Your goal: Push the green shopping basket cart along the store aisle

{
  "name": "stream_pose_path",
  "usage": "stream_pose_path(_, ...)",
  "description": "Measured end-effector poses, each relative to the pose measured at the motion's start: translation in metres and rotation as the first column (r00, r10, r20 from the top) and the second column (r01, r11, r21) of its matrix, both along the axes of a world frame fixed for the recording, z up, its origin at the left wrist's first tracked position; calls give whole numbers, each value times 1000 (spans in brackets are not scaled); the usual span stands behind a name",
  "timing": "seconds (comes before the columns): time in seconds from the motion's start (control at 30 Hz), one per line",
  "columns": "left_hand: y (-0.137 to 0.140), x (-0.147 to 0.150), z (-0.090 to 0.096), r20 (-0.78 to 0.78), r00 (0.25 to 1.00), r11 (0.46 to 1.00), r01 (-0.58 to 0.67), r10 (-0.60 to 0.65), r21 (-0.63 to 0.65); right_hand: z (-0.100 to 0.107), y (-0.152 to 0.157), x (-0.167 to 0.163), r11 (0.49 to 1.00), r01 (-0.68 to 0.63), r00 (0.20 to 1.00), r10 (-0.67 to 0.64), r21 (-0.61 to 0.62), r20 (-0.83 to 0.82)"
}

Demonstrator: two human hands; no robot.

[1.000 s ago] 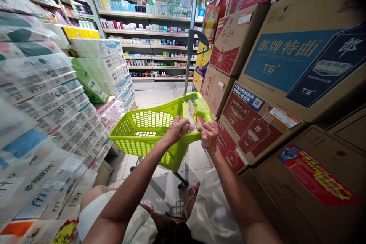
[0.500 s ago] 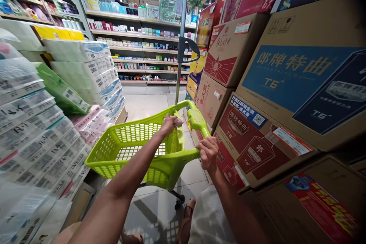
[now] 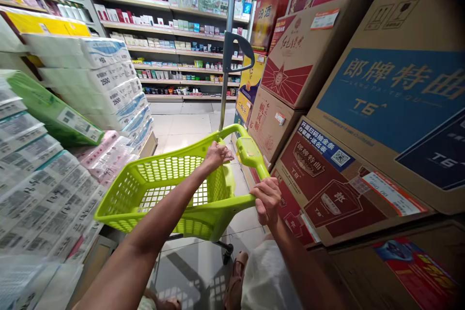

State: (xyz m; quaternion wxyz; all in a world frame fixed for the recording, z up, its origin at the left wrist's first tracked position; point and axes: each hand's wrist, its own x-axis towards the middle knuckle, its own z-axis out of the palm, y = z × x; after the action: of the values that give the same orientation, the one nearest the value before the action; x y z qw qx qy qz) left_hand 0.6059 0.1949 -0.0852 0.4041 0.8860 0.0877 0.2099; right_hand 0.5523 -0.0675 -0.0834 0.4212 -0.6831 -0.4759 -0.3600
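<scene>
A lime-green shopping cart [image 3: 228,205] with a latticed basket stands tilted across the aisle in front of me, and no goods show in the basket. My right hand [image 3: 267,198] is wrapped round the near end of its handle [image 3: 254,157]. Reaching across the basket, my left hand [image 3: 217,155] is closed on the cart's far rim, its fingers curled; the exact contact is partly hidden. A metal pole [image 3: 227,87] with a dark grey looped grip [image 3: 238,53] rises just behind the cart's far corner.
Stacked cartons [image 3: 363,92] line the right side close to my right hand. Packs of tissue paper [image 3: 105,77] are piled on the left. Shelves of small boxed goods [image 3: 174,29] cross the far end, beyond a tiled floor [image 3: 181,123]. My sandalled feet are below the cart.
My view has moved forward and tipped down a little; cartons and tissue packs look nearer. The cart sits slightly further left in view. Both hands keep their hold.
</scene>
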Motion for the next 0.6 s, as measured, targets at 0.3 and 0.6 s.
stream_pose_path(0.3, -15, -36, -14, -122, 992, 989, -19, 38, 150, 1, -2, 11, 995, -100, 995, 100, -5, -15)
stream_pose_path(0.6, 6, 10, 6, -188, 954, 970, -242, 232, -30, -4, -13, 19, 989, -115, 993, 111, -89, -50)
